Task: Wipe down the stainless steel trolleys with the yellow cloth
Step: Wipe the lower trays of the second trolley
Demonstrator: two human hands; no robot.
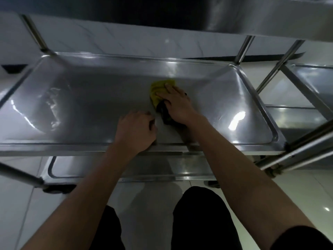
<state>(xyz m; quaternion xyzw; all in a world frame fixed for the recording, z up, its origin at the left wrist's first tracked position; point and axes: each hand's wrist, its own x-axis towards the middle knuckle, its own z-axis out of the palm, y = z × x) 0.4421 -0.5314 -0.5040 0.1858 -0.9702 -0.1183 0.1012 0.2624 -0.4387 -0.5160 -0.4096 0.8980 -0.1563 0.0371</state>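
The right hand (177, 103) lies over the crumpled yellow cloth (160, 90), so only the cloth's far and left parts show, and a dark fold under the palm is too shadowed to tell apart. The left hand's (135, 130) curled fingertips are turned under and hidden, so it is hard to say whether they press the shiny stainless steel trolley tray (72, 98). The second steel trolley (310, 83) at the right is cut off by the frame edge, and the lower steel shelf (111, 168) is perhaps half hidden behind the tray and forearms.

right hand (177, 103) flat on yellow cloth (160, 91) | left hand (136, 129) curled on trolley shelf (72, 98)
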